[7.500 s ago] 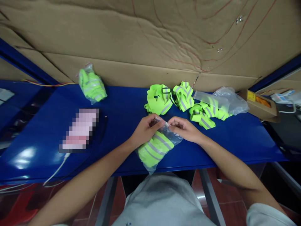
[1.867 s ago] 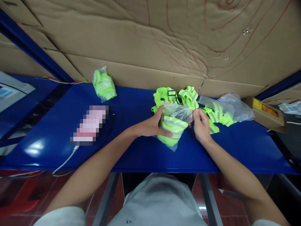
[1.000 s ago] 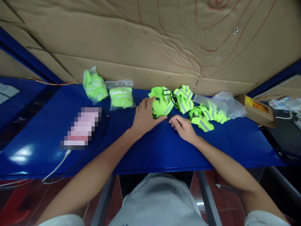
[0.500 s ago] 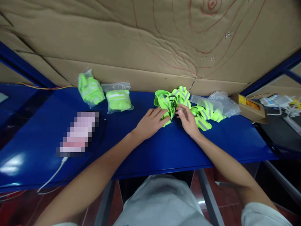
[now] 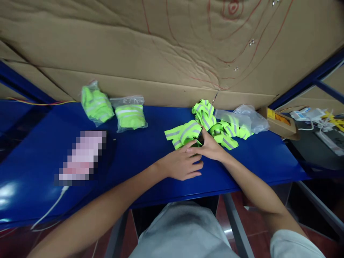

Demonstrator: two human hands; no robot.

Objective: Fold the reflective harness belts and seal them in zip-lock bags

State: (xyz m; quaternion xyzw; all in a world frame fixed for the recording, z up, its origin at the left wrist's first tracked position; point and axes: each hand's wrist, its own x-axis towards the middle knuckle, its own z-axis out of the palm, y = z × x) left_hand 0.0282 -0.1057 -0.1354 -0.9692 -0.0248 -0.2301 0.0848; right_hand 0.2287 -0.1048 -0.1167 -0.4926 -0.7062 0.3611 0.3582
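Note:
A neon-yellow reflective strap [image 5: 188, 130] with silver stripes lies loosely folded on the blue table, its loose ends pointing left. My right hand [image 5: 211, 146] grips its right side between thumb and fingers, near a dark part that is mostly hidden. Against the near edge of the strap, my left hand [image 5: 184, 165] pinches with its upper fingers, while its other fingers are apart. The fingertips of both hands overlap, so the exact grip is partly covered. Just behind is another crumpled reflective strap [image 5: 204, 113], and a further strap pile [image 5: 228, 132] lies to the right.
Two clear bags of neon straps, one bulging [image 5: 96, 105] and one flatter [image 5: 131, 116], stand at the back left. A phone [image 5: 83, 154] with a white cable lies nearer. Empty plastic bags [image 5: 251, 118] and a cardboard box [image 5: 281, 123] are at right, before a cardboard wall [image 5: 107, 43].
One reflective strap has come away from the one behind it and moved toward me and left. My left hand has moved closer to me, and both hands now meet at the strap.

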